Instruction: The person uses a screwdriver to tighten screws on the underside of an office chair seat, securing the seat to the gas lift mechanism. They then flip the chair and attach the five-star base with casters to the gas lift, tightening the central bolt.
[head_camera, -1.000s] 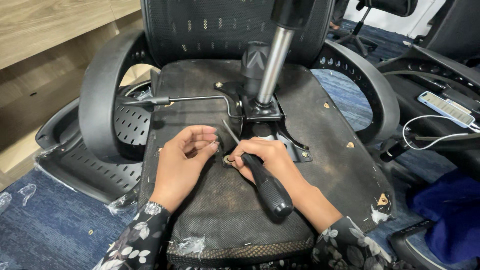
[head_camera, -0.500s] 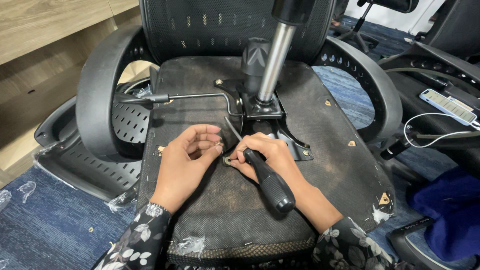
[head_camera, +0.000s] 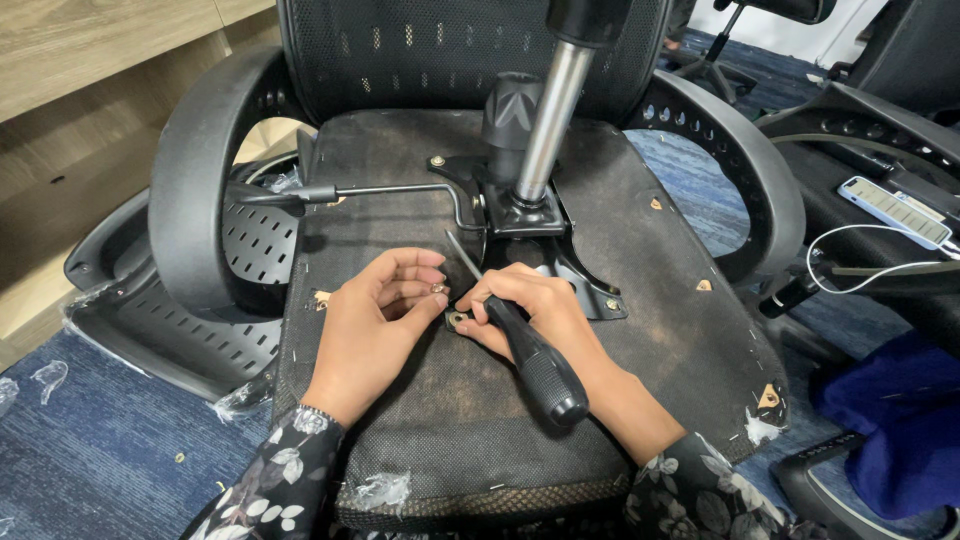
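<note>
The right hand is gripping a black-handled screwdriver, its fingertips by a washer on the upturned chair seat. The left hand, loosely curled, is pinching a small screw just beside it. Seating that screw squarely first would be best.

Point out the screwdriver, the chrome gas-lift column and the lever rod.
screwdriver (head_camera: 540, 368): head view, on its black handle.
chrome gas-lift column (head_camera: 545, 125): head view, mid-shaft.
lever rod (head_camera: 390, 190): head view, on the thin straight metal section.
</note>
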